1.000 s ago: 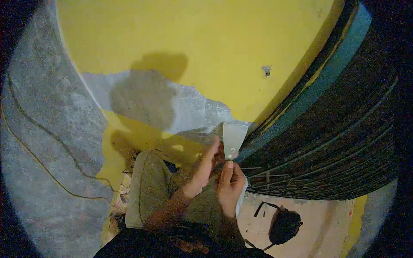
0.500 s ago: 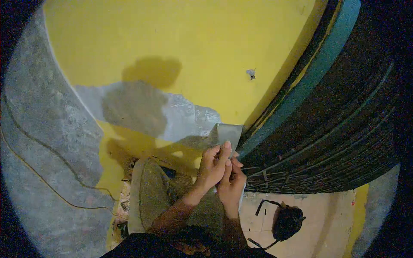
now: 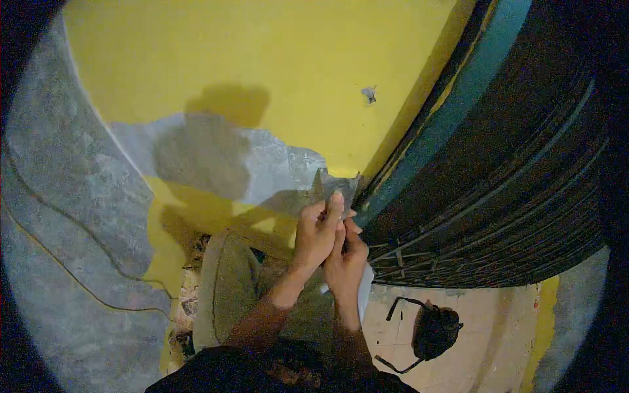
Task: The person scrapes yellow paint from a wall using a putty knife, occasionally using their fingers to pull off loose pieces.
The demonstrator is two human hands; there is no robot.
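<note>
A flat grey scraper (image 3: 340, 186), its blade widening toward the top, is up against the wall at the lower edge of the yellow paint. My left hand (image 3: 314, 237) is closed on it, thumb laid up along the blade. Just below and to the right, my right hand (image 3: 346, 254) wraps its fingers around the lower part, which the hands hide. Left of the blade, a bare grey patch (image 3: 272, 160) with a ragged upper edge interrupts the yellow wall (image 3: 295, 72).
A teal-edged frame (image 3: 452, 124) with a dark slatted shutter (image 3: 485, 190) rises close on the right. On the tiled floor lies a black bag (image 3: 437, 333) with straps. Cables (image 3: 85, 243) cross the grey surface at left. A small hole (image 3: 369, 95) marks the wall.
Both hands and the scraper have shifted slightly up and left in view, and the blade looks tilted differently against the wall. The whole view has also moved a little.
</note>
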